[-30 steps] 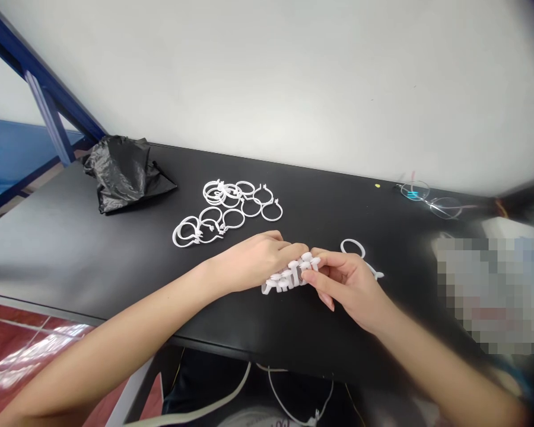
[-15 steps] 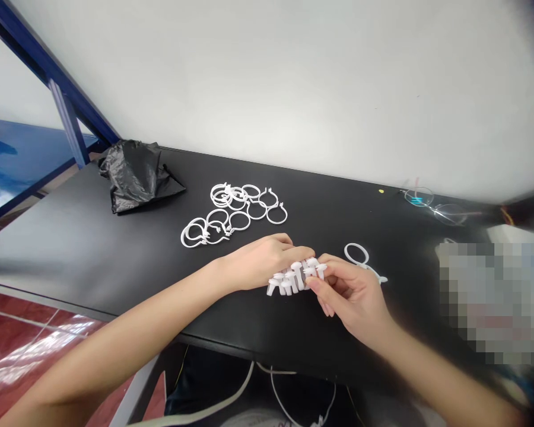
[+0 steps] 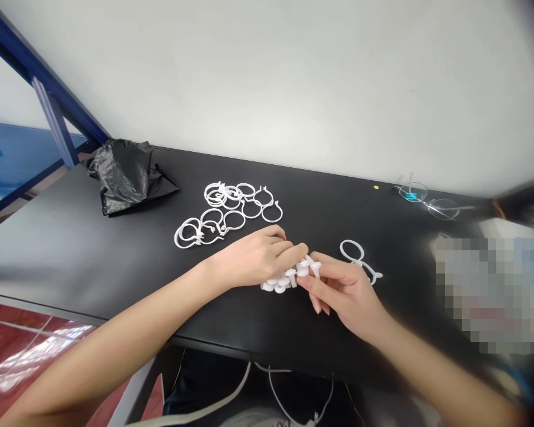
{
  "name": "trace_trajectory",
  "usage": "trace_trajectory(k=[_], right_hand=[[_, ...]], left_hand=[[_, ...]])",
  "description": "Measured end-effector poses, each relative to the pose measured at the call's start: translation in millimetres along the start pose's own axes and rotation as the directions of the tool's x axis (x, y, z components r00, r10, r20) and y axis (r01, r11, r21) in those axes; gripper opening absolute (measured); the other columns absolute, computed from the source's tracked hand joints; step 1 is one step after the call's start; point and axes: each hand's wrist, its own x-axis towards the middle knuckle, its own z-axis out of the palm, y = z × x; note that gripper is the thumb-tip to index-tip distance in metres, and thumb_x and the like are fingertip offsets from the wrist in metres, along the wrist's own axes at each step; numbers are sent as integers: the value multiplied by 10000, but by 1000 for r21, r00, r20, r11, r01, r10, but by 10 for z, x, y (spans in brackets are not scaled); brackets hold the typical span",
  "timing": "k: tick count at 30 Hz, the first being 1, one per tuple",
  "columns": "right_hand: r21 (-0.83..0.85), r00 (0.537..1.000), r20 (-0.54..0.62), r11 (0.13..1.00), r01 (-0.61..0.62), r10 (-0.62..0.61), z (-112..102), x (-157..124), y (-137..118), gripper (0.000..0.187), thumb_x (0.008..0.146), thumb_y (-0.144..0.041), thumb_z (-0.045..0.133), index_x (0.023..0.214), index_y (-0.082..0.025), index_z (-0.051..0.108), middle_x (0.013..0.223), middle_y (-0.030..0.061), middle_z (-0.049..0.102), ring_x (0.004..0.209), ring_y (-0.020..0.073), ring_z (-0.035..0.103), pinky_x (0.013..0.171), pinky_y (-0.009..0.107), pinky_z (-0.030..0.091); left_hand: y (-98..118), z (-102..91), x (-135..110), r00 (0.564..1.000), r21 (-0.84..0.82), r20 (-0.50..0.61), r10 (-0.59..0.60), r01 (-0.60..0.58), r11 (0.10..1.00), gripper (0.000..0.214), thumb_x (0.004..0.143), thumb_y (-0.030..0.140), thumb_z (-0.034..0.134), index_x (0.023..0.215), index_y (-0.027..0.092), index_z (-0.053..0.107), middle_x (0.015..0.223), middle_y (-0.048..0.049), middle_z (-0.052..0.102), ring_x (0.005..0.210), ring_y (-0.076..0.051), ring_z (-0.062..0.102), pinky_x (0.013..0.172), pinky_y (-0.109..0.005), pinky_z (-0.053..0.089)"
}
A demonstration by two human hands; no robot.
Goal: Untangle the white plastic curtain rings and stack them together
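Observation:
A cluster of small white plastic plugs point(image 3: 281, 283), with round heads and short stems, is bunched in my left hand point(image 3: 267, 255), whose fingers are closed over it. My right hand point(image 3: 345, 290) pinches at the right end of the cluster, with one plug point(image 3: 315, 270) showing at its thumb and fingertips. The two hands meet over the front part of the black table point(image 3: 231, 314). Just beyond my right hand lie white open rings point(image 3: 351, 250), partly covered by it. Several more white plastic rings with clip ends point(image 3: 234, 220) lie in a loose pile beyond my left hand.
A crumpled black plastic bag point(image 3: 127, 178) sits at the back left. Eyeglasses point(image 3: 427, 198) lie at the back right against the wall. A blurred-out pale package point(image 3: 485, 296) stands on the right. Cables point(image 3: 231, 397) hang below the table's front edge.
My left hand has turned slightly over the plugs, so their heads now face more toward me. My right hand keeps its pinch. The view has shifted a little.

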Motion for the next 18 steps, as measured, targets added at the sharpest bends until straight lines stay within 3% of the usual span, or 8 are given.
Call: trace_trajectory(k=[3,7,13,18], right_hand=[[-84,996,-31,993,84,-87,5,-14,-23,393,868,-288,654,495,-175,599,681,6,521,484,73,491,409,211,440],[-147,988,-54,980,134,-143,14,-43,-4,366,874,-273,644,518,-190,652,703,21,551,545,101,538,437,219,470],[-191,977,-70,964,182,-199,25,-72,10,362,883,-246,641,525,-196,669,699,22,563,580,110,555,458,219,470],[-252,961,-66,936,244,-268,28,-90,31,350,896,-226,625,552,-197,681,714,34,591,649,137,591,565,258,512]], left_hand=[[9,24,-7,999,-95,0,-37,37,995,252,1014,139,295,995,125,546,653,-3,606,560,-120,548,835,-313,515],[24,67,-26,994,-277,42,-97,105,955,238,1010,159,306,974,136,540,737,-25,654,572,-113,546,855,-336,505],[26,90,-45,977,-593,57,-203,197,780,124,968,207,446,973,151,556,909,-43,684,707,-121,596,900,-328,486],[30,103,-63,932,-560,150,-329,354,749,172,937,257,478,978,147,603,853,-41,668,760,-142,613,727,-259,496]])
